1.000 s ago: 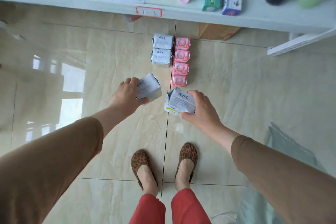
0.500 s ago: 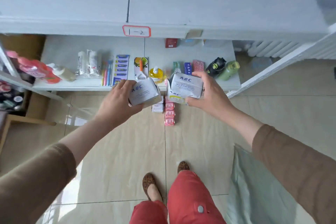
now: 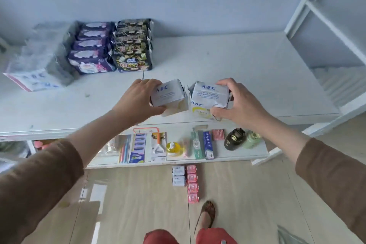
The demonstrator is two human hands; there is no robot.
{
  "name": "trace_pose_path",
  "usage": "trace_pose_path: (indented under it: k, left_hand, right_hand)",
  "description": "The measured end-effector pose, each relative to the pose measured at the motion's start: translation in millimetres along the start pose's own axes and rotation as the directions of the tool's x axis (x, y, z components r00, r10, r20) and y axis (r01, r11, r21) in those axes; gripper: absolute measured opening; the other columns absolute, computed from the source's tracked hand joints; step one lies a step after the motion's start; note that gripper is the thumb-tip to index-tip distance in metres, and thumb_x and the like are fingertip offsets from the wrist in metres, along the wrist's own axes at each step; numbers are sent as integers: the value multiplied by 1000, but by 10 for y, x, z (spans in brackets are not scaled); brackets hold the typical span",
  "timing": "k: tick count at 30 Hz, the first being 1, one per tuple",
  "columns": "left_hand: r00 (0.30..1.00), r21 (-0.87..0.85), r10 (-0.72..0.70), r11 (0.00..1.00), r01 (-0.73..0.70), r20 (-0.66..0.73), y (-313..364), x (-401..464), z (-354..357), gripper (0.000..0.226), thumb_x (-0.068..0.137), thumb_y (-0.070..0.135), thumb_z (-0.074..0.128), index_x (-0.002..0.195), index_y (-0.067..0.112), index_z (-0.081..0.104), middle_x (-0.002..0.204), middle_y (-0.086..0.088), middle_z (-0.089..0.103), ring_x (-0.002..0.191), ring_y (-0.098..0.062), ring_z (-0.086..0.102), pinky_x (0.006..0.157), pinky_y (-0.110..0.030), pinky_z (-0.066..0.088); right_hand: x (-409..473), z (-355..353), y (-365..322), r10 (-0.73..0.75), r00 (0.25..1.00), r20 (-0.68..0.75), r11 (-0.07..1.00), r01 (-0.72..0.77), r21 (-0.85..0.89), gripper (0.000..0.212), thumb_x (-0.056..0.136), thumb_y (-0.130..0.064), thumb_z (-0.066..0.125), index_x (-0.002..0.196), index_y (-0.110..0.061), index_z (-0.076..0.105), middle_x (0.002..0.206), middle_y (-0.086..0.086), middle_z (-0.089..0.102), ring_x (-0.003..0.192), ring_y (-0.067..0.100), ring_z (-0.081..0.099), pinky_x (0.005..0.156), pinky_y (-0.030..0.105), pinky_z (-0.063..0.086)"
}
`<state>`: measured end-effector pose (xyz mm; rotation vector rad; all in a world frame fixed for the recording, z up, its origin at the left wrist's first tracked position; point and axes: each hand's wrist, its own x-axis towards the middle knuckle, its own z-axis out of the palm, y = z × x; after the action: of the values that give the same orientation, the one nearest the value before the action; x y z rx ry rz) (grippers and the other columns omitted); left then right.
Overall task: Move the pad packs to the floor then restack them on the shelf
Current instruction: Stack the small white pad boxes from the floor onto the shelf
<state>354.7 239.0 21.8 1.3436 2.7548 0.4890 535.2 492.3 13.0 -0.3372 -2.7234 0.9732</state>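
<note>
Both hands have risen from floor level to the upper shelf point(image 3: 247, 69), where a second ago they were low over the tiles. The left hand point(image 3: 136, 101) is closed around a white ABC pad pack point(image 3: 168, 95), fingers over its top and thumb under its near edge; the right hand point(image 3: 235, 101) grips a second ABC pad pack point(image 3: 209, 96) the same way. The two packs sit side by side, nearly touching, at or just above the shelf's front part; whether they rest on it I cannot tell. Farther back on the shelf stand purple packs point(image 3: 91, 53) and dark packs point(image 3: 133, 45). On the floor point(image 3: 138, 204) two white packs point(image 3: 178, 175) and a row of pink packs point(image 3: 192, 184) remain, as before.
</note>
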Motion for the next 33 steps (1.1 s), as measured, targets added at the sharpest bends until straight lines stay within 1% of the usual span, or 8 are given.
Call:
trace_pose_path:
  k: [2, 5, 11, 16, 21, 25, 29, 33]
  left_hand:
    - [1000, 25, -1, 1000, 0, 10, -20, 373, -90, 70, 74, 44, 76, 132, 16, 49, 122, -4, 57, 111, -23, 47, 93, -34, 38]
    - [1000, 67, 4, 998, -5, 11, -84, 917, -198, 71, 74, 40, 77, 132, 10, 49, 125, -9, 53, 115, -27, 48, 97, -36, 37]
    - [998, 118, 13, 993, -20, 60, -451, 1971, -271, 70, 74, 33, 76, 133, 8, 48, 123, -10, 49, 115, -29, 48, 95, -37, 39]
    - [992, 151, 60, 986, -77, 111, -891, 2857, -277, 66, 75, 32, 75, 131, 10, 49, 124, -10, 51, 114, -30, 50, 93, -41, 43]
    - [987, 262, 96, 957, -127, 129, -1259, 3587, -197, 62, 76, 34, 72, 130, 12, 51, 119, -11, 54, 115, -31, 45, 91, -46, 45]
    - [989, 333, 70, 937, -110, 132, -1532, 3904, -53, 58, 77, 34, 70, 127, 11, 52, 119, -13, 55, 112, -34, 47, 90, -43, 41]
    - [992, 277, 102, 953, -120, 81, -1761, 4024, 59, 55, 73, 34, 74, 114, 9, 50, 112, -13, 56, 104, -35, 51, 84, -42, 39]
    - [987, 282, 136, 947, -155, 88, -1849, 4061, 56, 48, 74, 35, 72, 110, 7, 57, 116, -14, 53, 102, -36, 54, 86, -43, 41]
  right_hand:
    - [283, -100, 43, -10, 1000, -17, 1000, 10, -11, 66, 70, -41, 80, 125, -33, 43, 100, -32, 42, 97, 9, 46, 74, 8, 31]
    - [651, -163, 91, -30, 999, -41, 1000, 30, -6, 64, 69, -39, 81, 122, -30, 45, 98, -31, 44, 98, 13, 47, 75, 23, 37]
    - [1310, -58, 114, -3, 997, -72, 1000, 5, 28, 60, 70, -42, 79, 118, -30, 46, 102, -32, 47, 104, 15, 44, 81, 30, 44]
    - [1858, 200, 118, 83, 989, -122, 996, -78, 48, 57, 71, -42, 78, 117, -33, 45, 97, -37, 44, 104, 13, 41, 75, 18, 38]
    - [2408, 477, 115, 162, 979, -122, 985, -154, 73, 54, 73, -38, 77, 116, -32, 46, 100, -31, 49, 102, 18, 46, 72, 24, 39]
    - [2761, 643, 144, 212, 970, -119, 976, -203, 84, 55, 72, -36, 78, 117, -32, 47, 101, -26, 53, 99, 13, 49, 69, 17, 37]
    - [3060, 780, 202, 227, 970, -90, 973, -222, 62, 58, 73, -34, 78, 121, -28, 47, 109, -12, 56, 102, 20, 49, 79, 31, 44]
    - [3342, 933, 231, 235, 970, -61, 972, -234, 34, 62, 72, -29, 79, 125, -27, 49, 117, -5, 47, 105, 16, 46, 88, 33, 44]
